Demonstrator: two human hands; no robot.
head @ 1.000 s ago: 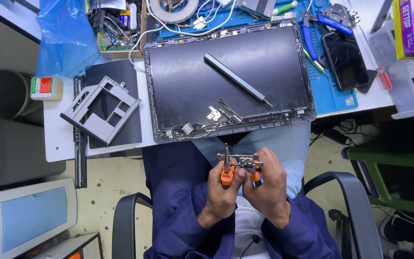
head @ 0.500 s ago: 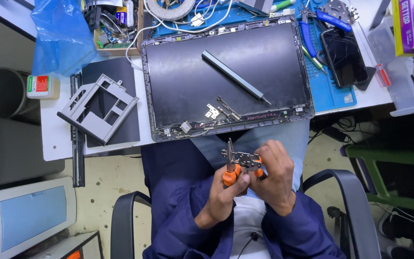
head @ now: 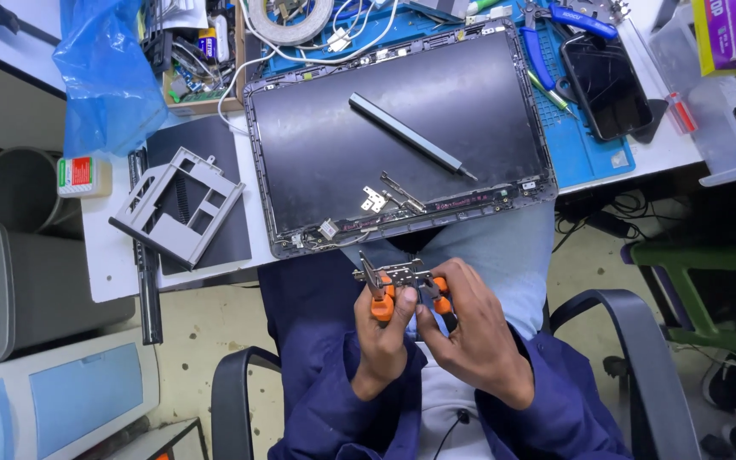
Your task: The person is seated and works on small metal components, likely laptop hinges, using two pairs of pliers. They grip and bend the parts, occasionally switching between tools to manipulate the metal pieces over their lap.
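Two hands worked low in the frame, over the lap of a person seated in a dark armchair, but the biggest thing on view was the open laptop lid [head: 402, 136], lying flat with its dark panel up and its hinge edge overhanging the white table [head: 112, 255] toward the sitter, probably so its parts stayed within reach. A long dark bar [head: 411, 135] lay diagonally across the panel, and small loose metal brackets [head: 389, 200] sat near the lower edge, apparently parked there as a handy tray. Left of the lid a grey plastic drive caddy [head: 176, 204] rested on a black slab, pushed aside. A blue plastic bag [head: 104, 72] slumped at the table's far left corner, and a black phone [head: 606, 85] lay face up on the blue work mat [head: 589, 145] to the right.

The left hand [head: 385, 336] was curled shut around the orange grips of a small pair of pliers [head: 376, 294], whose nose pointed up and away from the body. The right hand [head: 470, 332] pinched a second orange-handled tool [head: 440, 298] between thumb and fingers. Between the two tool tips, held above the knees and just below the lid's edge, was a small metal hinge piece [head: 398, 273], seemingly braced from both sides so it could not twist. Whether the plier tips actually bit the metal was too small to tell.
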